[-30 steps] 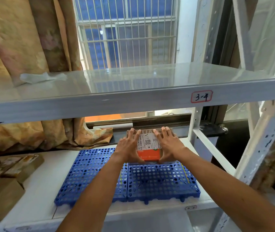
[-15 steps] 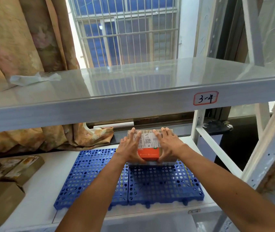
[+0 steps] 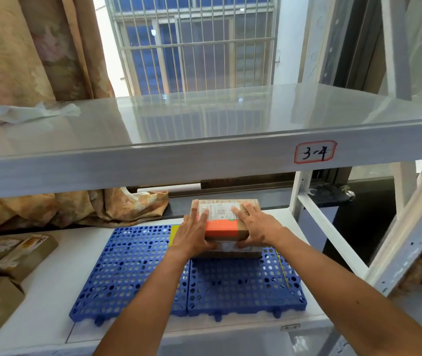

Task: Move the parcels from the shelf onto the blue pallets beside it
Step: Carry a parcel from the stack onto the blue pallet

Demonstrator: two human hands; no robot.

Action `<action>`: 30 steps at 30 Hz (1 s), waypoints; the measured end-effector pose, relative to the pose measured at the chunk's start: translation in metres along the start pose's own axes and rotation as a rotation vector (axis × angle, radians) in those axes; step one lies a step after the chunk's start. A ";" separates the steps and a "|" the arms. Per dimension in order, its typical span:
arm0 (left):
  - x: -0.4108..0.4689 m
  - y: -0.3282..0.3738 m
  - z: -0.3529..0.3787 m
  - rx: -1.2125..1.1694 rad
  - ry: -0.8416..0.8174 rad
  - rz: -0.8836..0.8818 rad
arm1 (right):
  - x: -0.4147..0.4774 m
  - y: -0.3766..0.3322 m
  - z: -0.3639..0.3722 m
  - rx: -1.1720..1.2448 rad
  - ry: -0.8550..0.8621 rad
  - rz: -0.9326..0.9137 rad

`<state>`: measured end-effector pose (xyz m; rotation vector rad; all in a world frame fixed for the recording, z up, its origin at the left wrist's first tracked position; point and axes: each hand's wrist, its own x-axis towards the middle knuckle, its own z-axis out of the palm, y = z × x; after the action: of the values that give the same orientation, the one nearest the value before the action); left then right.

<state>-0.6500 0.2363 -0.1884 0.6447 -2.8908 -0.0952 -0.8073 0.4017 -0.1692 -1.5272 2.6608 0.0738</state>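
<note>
A brown parcel (image 3: 221, 228) with orange tape is held at the back of the right blue pallet (image 3: 243, 286); the grip of the left hand (image 3: 194, 232) and right hand (image 3: 258, 227) is closed on its near corners, fingers flat on top, thumbs pressed to the front. The left blue pallet (image 3: 133, 273) is laid alongside on the white lower shelf (image 3: 50, 317), with other parcels (image 3: 22, 255) at its left end. Above, a grey upper shelf (image 3: 204, 124) labelled "3-4" is set before a barred window (image 3: 194, 42) and a patterned curtain (image 3: 25, 47).
</note>
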 end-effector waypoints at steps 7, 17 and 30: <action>-0.001 -0.001 -0.003 -0.052 -0.071 -0.040 | -0.011 -0.007 0.009 0.052 0.125 0.092; -0.003 0.005 -0.005 0.052 -0.081 -0.117 | -0.007 -0.004 0.002 0.095 0.030 0.133; 0.000 0.004 -0.006 -0.043 -0.132 -0.117 | -0.009 0.006 -0.006 -0.026 -0.044 0.149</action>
<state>-0.6508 0.2394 -0.1818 0.8294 -2.9652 -0.2232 -0.8081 0.4113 -0.1623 -1.3153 2.7446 0.1491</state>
